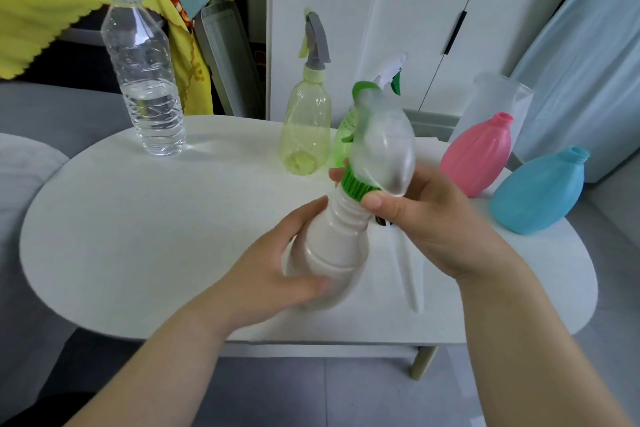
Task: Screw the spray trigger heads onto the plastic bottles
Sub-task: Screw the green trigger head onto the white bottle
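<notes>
My left hand (pixel 277 267) grips the body of a white plastic bottle (pixel 332 253) held above the white table (pixel 156 236). My right hand (pixel 426 215) pinches the green collar of a white spray trigger head (pixel 381 149) sitting on the bottle's neck; the head is blurred by motion. Behind stand a yellow-green bottle (pixel 306 128) with a grey trigger head on it and a green bottle (pixel 343 142) with a white trigger head, partly hidden. A pink bottle (pixel 479 156) and a blue bottle (pixel 540 194) at the right have open necks.
A clear water bottle (pixel 145 80) with a white cap stands at the table's back left. A white dip tube (pixel 408 274) lies on the table under my right wrist. White cabinet doors (pixel 433 28) rise behind, and a translucent container (pixel 495 104) stands behind the pink bottle.
</notes>
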The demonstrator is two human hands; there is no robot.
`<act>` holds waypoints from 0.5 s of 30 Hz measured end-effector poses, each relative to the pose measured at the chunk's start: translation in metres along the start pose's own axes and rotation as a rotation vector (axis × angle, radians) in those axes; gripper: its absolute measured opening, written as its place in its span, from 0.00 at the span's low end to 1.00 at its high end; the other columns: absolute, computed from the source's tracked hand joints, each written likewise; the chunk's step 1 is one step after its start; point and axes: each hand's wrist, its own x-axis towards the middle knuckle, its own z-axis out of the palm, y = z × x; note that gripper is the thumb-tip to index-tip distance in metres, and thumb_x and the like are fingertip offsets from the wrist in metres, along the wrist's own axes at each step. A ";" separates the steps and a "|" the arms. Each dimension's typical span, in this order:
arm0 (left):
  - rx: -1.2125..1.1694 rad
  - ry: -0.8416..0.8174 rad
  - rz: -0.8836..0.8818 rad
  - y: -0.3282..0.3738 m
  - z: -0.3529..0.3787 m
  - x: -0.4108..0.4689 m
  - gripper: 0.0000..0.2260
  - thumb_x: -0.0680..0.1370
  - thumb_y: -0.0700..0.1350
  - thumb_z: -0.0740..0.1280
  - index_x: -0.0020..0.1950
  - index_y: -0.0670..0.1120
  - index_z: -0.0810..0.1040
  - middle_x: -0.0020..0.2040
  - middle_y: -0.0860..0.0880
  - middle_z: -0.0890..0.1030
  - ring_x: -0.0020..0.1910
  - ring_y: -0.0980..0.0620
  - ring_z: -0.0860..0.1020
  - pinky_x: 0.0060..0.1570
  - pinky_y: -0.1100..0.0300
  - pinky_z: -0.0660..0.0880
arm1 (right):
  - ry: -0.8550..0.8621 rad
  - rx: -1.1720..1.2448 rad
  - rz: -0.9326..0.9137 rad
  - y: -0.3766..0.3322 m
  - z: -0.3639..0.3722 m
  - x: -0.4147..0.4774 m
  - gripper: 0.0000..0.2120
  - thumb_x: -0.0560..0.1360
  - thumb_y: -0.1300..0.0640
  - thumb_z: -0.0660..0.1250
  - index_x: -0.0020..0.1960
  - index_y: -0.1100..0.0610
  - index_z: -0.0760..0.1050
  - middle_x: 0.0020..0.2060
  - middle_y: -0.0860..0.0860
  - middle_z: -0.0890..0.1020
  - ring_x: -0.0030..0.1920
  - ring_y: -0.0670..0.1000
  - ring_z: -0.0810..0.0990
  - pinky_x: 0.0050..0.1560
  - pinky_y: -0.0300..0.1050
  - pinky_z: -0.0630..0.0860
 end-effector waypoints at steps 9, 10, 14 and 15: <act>0.224 0.349 0.032 -0.012 0.027 0.002 0.32 0.56 0.47 0.78 0.47 0.67 0.61 0.50 0.65 0.66 0.50 0.76 0.64 0.44 0.85 0.59 | 0.100 -0.056 -0.047 0.010 0.002 0.002 0.13 0.62 0.61 0.70 0.46 0.55 0.77 0.38 0.45 0.84 0.42 0.43 0.81 0.40 0.34 0.76; 0.222 0.348 0.029 -0.012 0.029 0.003 0.34 0.56 0.48 0.78 0.49 0.68 0.59 0.51 0.65 0.65 0.51 0.75 0.64 0.45 0.85 0.59 | 0.123 -0.063 -0.052 0.011 0.003 0.002 0.13 0.62 0.61 0.70 0.46 0.55 0.76 0.39 0.46 0.84 0.42 0.44 0.81 0.41 0.37 0.77; 0.047 0.061 -0.021 -0.008 0.015 0.005 0.34 0.60 0.47 0.71 0.57 0.68 0.58 0.58 0.69 0.66 0.55 0.77 0.66 0.48 0.83 0.63 | 0.161 -0.051 -0.030 0.015 0.008 0.002 0.15 0.62 0.61 0.70 0.48 0.59 0.73 0.46 0.64 0.81 0.44 0.51 0.80 0.51 0.50 0.78; 0.050 0.041 -0.021 -0.008 0.012 0.006 0.32 0.60 0.47 0.70 0.56 0.68 0.60 0.57 0.69 0.69 0.54 0.77 0.68 0.48 0.83 0.64 | 0.170 -0.048 -0.022 0.016 0.008 0.002 0.16 0.62 0.60 0.70 0.48 0.59 0.72 0.48 0.66 0.80 0.45 0.52 0.80 0.52 0.52 0.78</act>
